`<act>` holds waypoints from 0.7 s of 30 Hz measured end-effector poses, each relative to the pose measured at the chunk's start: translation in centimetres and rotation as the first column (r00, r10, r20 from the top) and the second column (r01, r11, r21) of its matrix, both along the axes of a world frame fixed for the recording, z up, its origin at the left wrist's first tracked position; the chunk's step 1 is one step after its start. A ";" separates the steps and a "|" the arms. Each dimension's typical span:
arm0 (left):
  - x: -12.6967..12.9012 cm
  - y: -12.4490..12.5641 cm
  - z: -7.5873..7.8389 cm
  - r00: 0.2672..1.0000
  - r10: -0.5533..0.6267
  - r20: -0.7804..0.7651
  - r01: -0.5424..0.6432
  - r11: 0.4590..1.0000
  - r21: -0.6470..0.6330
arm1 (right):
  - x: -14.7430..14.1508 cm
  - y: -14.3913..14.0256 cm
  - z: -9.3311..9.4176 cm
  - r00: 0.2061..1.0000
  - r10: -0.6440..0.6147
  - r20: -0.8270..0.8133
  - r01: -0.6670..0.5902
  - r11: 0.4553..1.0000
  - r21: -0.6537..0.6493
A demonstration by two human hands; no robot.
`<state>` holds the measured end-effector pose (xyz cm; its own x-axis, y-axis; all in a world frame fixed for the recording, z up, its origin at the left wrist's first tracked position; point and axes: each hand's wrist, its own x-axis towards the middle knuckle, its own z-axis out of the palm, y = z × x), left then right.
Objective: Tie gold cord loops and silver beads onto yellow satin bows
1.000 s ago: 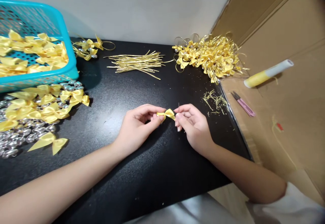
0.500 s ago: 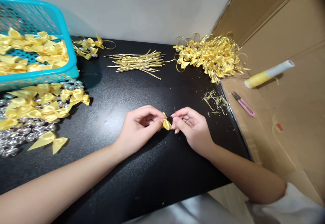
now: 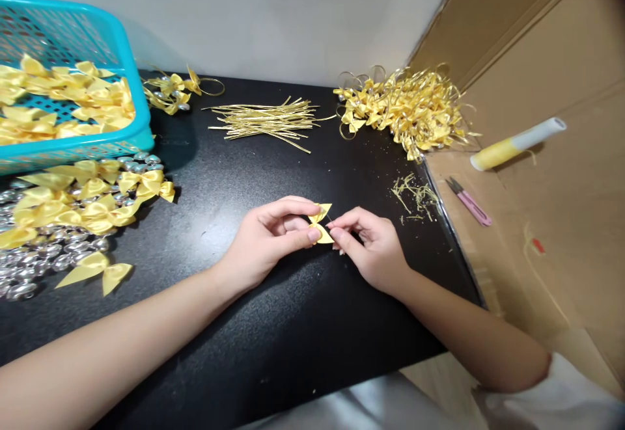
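Observation:
My left hand (image 3: pixel 273 241) pinches a yellow satin ribbon bow (image 3: pixel 323 235) between thumb and fingers, its two tails pointing right. Close beside it, my right hand (image 3: pixel 374 246) is closed at the fingertips on a thin, dark needle (image 3: pixel 329 219), whose tip is by the middle of the bow. I cannot make out whether it pierces the ribbon. Both hands are just above the black table (image 3: pixel 273 352).
A turquoise basket (image 3: pixel 139 132) of yellow bows stands left, with silver beads (image 3: pixel 58 261) and more bows before it. Gold twist ties (image 3: pixel 268 120) lie at the back, finished bow ties (image 3: pixel 420 108) back right. Clippings (image 3: pixel 415 196), pink snips (image 3: pixel 471 205) and a tube (image 3: pixel 517 144) are right.
The left hand has turned the bow so that both halves show, tails to the right. The needle has tilted and come closer to the bow's middle.

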<state>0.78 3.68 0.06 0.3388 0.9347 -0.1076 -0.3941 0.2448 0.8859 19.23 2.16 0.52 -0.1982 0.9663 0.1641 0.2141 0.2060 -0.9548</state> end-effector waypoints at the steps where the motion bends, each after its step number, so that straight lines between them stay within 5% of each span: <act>1: 0.0 0.0 0.0 0.999 -0.010 0.030 0.011 1.000 -0.014 | 0.0 0.0 0.0 0.999 0.018 0.039 -0.020 0.998 0.059; 6: 0.1 0.1 0.1 0.995 -0.052 0.090 0.056 0.998 -0.042 | 0.1 0.1 0.2 0.986 0.066 0.150 -0.100 0.967 0.234; 21: 0.0 -0.1 0.0 0.990 -0.080 0.115 0.085 0.996 -0.038 | 0.2 0.3 -0.1 0.979 0.075 0.189 -0.131 0.944 0.304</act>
